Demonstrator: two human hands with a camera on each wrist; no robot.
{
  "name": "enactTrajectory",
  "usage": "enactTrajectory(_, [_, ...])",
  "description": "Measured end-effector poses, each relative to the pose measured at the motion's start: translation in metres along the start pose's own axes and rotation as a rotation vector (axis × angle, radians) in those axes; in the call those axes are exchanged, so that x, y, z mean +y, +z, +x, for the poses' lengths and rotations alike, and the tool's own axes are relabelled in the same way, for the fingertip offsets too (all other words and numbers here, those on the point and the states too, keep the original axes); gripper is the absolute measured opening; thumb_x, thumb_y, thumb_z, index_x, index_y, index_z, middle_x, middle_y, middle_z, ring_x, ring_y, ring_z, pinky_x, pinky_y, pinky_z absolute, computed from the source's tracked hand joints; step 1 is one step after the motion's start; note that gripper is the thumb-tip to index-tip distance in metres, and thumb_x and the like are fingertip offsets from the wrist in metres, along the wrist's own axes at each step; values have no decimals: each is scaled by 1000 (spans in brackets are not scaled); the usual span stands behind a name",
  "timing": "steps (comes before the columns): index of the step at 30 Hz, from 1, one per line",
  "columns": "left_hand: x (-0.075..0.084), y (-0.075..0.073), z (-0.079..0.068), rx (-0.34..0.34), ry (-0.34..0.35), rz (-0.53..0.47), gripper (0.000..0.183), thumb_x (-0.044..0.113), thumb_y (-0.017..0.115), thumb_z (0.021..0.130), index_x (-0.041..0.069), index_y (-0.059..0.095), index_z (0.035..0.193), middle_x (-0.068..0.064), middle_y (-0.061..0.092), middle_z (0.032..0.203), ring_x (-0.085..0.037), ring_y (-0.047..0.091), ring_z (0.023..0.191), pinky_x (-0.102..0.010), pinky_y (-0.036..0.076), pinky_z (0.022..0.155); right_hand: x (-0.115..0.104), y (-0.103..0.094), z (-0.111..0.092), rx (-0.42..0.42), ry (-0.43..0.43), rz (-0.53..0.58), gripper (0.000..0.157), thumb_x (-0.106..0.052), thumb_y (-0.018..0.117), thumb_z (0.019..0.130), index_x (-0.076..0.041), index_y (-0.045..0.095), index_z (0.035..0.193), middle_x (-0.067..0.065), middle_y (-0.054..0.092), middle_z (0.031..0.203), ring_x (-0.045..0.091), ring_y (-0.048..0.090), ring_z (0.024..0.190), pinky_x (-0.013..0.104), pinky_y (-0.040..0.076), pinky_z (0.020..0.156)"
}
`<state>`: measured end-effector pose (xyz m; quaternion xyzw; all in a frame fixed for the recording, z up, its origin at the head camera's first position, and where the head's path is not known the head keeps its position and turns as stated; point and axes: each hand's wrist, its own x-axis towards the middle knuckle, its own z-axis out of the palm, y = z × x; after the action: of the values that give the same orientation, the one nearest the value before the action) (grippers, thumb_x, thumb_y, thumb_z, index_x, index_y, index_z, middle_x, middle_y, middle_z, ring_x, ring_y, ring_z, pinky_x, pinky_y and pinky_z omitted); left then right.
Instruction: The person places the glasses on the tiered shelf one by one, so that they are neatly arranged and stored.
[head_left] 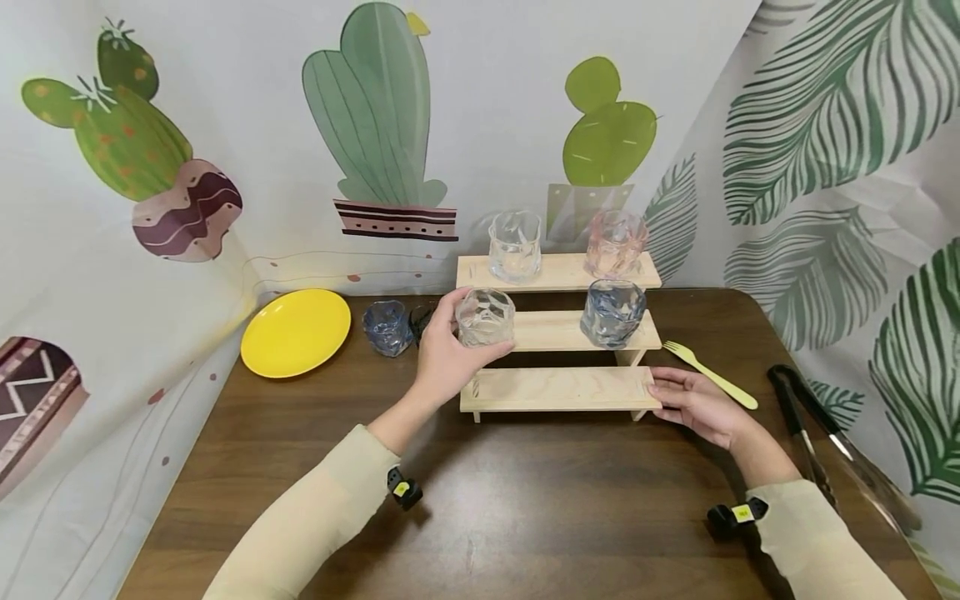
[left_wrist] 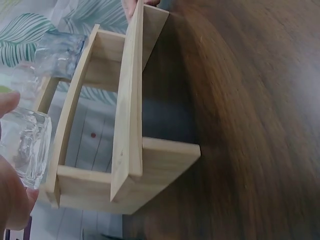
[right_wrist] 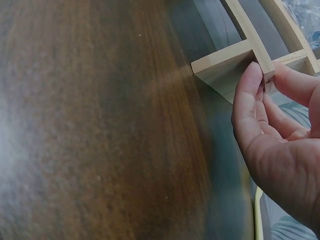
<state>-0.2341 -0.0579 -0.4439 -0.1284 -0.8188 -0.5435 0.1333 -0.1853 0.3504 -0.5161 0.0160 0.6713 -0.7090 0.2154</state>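
My left hand (head_left: 447, 348) grips a clear faceted glass (head_left: 486, 320) at the left end of the middle step of a three-step wooden rack (head_left: 555, 389). Whether the glass touches that step, I cannot tell. In the left wrist view, fingers and thumb lie around the same glass (left_wrist: 26, 145). My right hand (head_left: 701, 408) pinches the right end of the lowest board, thumb on one face and fingers on the other, as the right wrist view shows. A blue-grey glass (head_left: 613, 315) stands on the middle step's right end. The top step bears a clear glass (head_left: 515, 247) and a pink glass (head_left: 616, 244).
Left of the rack stand a dark blue glass (head_left: 387, 328) and a dark glass (head_left: 422, 320) partly hidden by my left hand. A yellow plate (head_left: 296, 333) lies at the back left. On the right are a yellow-green fork (head_left: 712, 375) and black-handled tongs (head_left: 832, 433).
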Motion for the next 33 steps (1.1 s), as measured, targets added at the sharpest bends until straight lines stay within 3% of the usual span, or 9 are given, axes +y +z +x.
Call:
enactTrajectory(3, [2, 9, 3, -13, -19, 22, 94, 39, 99, 67, 26, 50, 147, 3, 61, 131, -20, 62, 106, -40, 53, 87, 1, 0, 0, 3, 0, 0, 63, -8, 59, 106, 14, 24, 154, -3, 66, 118, 13, 67, 103, 30, 58, 84])
enactTrajectory(16, [10, 39, 15, -31, -45, 47, 97, 42, 98, 68, 22, 49, 150, 1, 58, 141, -19, 57, 118, -39, 49, 99, 1, 1, 1, 14, 12, -23, 68, -9, 59, 107, 16, 19, 155, -2, 64, 119, 13, 67, 104, 30, 58, 85])
enactTrajectory(28, [9, 44, 16, -20, -30, 56, 96, 42, 98, 69, 21, 50, 150, -2, 60, 139, -21, 59, 114, -40, 50, 95, 0, 0, 1, 31, 22, -25, 69, -10, 60, 106, 15, 19, 156, -2, 65, 119, 13, 67, 104, 30, 58, 85])
enactTrajectory(33, [10, 43, 16, -32, -46, 69, 96, 43, 96, 70, 22, 48, 151, -2, 59, 142, -21, 57, 122, -42, 47, 100, 0, 1, 1, 34, 24, -22, 69, -10, 61, 106, 14, 19, 156, -3, 65, 118, 13, 67, 104, 30, 58, 84])
